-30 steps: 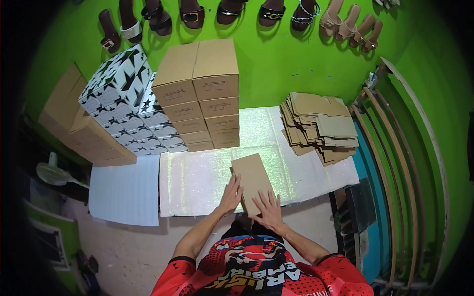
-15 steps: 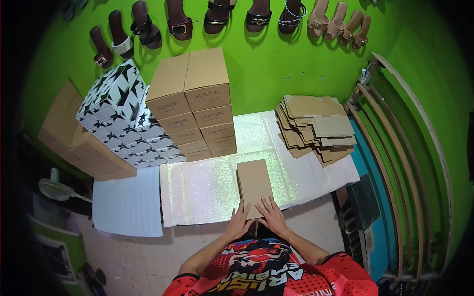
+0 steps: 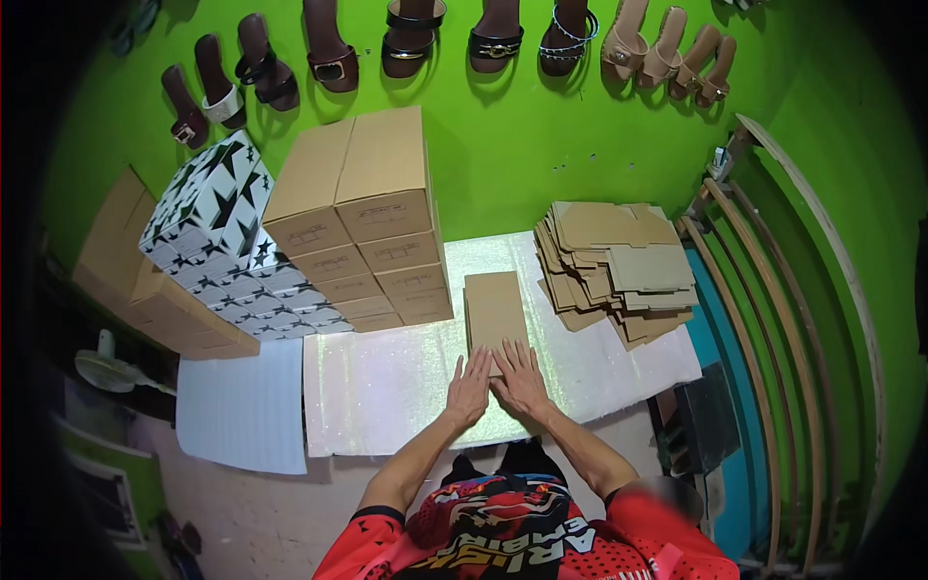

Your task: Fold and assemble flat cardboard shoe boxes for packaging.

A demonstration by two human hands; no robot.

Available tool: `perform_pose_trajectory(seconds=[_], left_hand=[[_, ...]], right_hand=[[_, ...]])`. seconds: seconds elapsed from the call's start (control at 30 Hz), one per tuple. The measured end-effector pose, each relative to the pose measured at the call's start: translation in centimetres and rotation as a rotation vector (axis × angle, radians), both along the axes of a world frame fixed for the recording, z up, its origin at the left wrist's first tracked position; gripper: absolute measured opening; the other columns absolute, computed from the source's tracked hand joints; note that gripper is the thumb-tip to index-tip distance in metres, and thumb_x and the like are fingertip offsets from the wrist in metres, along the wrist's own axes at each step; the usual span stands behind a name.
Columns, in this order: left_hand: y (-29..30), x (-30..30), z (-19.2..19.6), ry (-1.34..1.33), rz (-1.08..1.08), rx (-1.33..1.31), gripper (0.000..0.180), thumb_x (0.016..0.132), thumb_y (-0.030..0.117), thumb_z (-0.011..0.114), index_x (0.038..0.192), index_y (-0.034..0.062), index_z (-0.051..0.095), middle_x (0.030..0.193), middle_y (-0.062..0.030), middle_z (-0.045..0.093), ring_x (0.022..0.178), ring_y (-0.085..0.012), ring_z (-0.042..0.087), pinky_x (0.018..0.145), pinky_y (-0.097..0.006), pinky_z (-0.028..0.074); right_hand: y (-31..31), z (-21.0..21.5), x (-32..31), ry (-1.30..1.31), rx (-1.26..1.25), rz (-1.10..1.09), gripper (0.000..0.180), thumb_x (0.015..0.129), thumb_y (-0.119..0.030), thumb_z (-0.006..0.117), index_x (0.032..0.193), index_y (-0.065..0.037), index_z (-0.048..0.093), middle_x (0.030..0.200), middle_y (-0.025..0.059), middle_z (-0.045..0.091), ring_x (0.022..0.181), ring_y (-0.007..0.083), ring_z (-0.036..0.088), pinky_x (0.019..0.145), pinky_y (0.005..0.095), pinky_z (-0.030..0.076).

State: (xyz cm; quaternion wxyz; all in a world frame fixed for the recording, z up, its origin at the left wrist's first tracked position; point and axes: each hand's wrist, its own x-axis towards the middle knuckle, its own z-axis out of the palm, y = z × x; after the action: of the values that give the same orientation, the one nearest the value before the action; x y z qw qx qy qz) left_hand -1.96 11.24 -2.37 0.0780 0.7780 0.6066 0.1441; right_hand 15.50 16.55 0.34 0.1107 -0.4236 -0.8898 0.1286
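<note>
A closed brown cardboard box (image 3: pixel 495 307) lies on the table's shiny, glittery pale cover (image 3: pixel 387 406), its long side pointing away from me. My left hand (image 3: pixel 471 389) rests at the near left corner of the box, fingers stretched forward. Beside it, my right hand (image 3: pixel 522 380) lies on the near right part of the lid with its fingers straight. Neither hand is wrapped around anything. Both hands cover most of the box's near end.
Brown boxes (image 3: pixel 387 213) stand stacked at the back left, beside star-patterned boxes (image 3: pixel 208 213). Flattened cardboard (image 3: pixel 619 261) is piled at the back right. Sandals (image 3: pixel 493 43) hang on the green wall. A wooden rack (image 3: pixel 773 319) stands right, a small fan (image 3: pixel 101 367) left.
The box has slid away from me, farther onto the table, with both hands following it. My arms now reach farther forward, and the camera view has shifted slightly.
</note>
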Motion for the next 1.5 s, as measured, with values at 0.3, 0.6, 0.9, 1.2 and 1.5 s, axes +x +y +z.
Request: perform_pose_trajectory(seconds=[0.3, 0.6, 0.9, 1.2, 1.5], left_hand=[[10.0, 0.4, 0.5, 0.069, 0.126, -0.164, 0.096, 0.095, 0.046, 0.053, 0.168, -0.0016, 0.013, 0.176, -0.0191, 0.013, 0.165, -0.0317, 0.007, 0.131, -0.057, 0.003], [16.7, -0.7, 1.5, 0.466, 0.284, -0.200, 0.107, 0.084, 0.037, 0.071, 0.168, 0.0010, 0.016, 0.176, -0.0148, 0.018, 0.164, -0.0277, 0.013, 0.131, -0.060, 0.000], [17.0, -1.7, 2.3, 0.549, 0.386, -0.279, 0.099, 0.088, 0.035, 0.069, 0.166, -0.0040, 0.021, 0.172, -0.0211, 0.028, 0.162, -0.0309, 0.020, 0.134, -0.049, 0.002], [17.2, -1.0, 2.3, 0.206, 0.376, -0.173, 0.104, 0.084, 0.024, 0.071, 0.165, -0.0073, 0.014, 0.173, -0.0243, 0.021, 0.162, -0.0380, 0.016, 0.132, -0.056, 0.006], [24.2, 8.0, 5.8, -0.190, 0.138, -0.059, 0.087, 0.093, 0.013, 0.052, 0.170, 0.0043, 0.012, 0.174, -0.0256, 0.015, 0.163, -0.0398, 0.012, 0.128, -0.065, 0.002]], right_hand=[[11.6, 0.2, -0.4, -0.028, -0.012, 0.090, 0.076, 0.105, -0.059, 0.044, 0.166, -0.015, 0.035, 0.176, 0.0164, 0.021, 0.162, 0.0396, 0.016, 0.131, 0.0572, 0.007], [19.5, -1.8, -3.8, -0.003, 0.035, 0.170, 0.075, 0.105, -0.054, 0.047, 0.166, -0.013, 0.034, 0.175, 0.0189, 0.021, 0.162, 0.0426, 0.016, 0.129, 0.0621, 0.008], [18.8, -2.6, -8.0, -0.028, 0.029, 0.134, 0.071, 0.103, -0.043, 0.054, 0.166, -0.017, 0.036, 0.175, 0.0179, 0.023, 0.161, 0.0414, 0.017, 0.128, 0.0650, 0.011], [19.9, -2.3, -7.7, 0.139, -0.162, 0.124, 0.071, 0.098, -0.030, 0.056, 0.164, -0.010, 0.037, 0.176, 0.0159, 0.018, 0.164, 0.0374, 0.008, 0.129, 0.0643, 0.005], [28.6, 3.7, 8.0, 0.169, 0.210, -0.015, 0.060, 0.098, -0.038, 0.062, 0.150, -0.008, 0.057, 0.165, 0.0208, 0.040, 0.155, 0.0405, 0.033, 0.125, 0.0614, 0.025]])
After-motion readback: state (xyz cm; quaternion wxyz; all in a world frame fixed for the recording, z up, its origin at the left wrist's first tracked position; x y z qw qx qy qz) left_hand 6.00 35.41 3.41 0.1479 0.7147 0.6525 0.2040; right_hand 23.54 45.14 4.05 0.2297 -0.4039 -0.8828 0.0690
